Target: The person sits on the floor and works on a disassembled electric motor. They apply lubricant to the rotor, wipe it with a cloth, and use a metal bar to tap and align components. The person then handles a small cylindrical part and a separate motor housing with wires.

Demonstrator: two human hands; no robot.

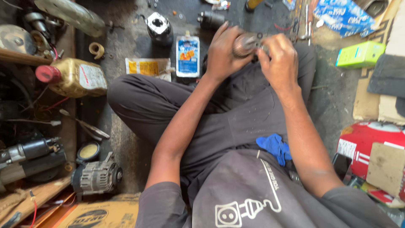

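Note:
I sit cross-legged on a dark, oily floor. Both hands meet over my lap around a small round metal motor part (246, 42) with a worn, coppery end. My left hand (223, 52) cups it from the left with fingers curled around its body. From the right, my right hand (279, 57) grips the same part, fingers pressed on its end. A blue rag (275, 147) lies on my lap near my right forearm.
A blue-and-white pouch (187, 55) and a yellow packet (148, 67) lie ahead of my knee. An oil bottle with a red cap (74, 77) is at left. An alternator (98, 176) and starter motors (29, 157) lie lower left. A green box (360, 55) and red container (367, 143) are on the right.

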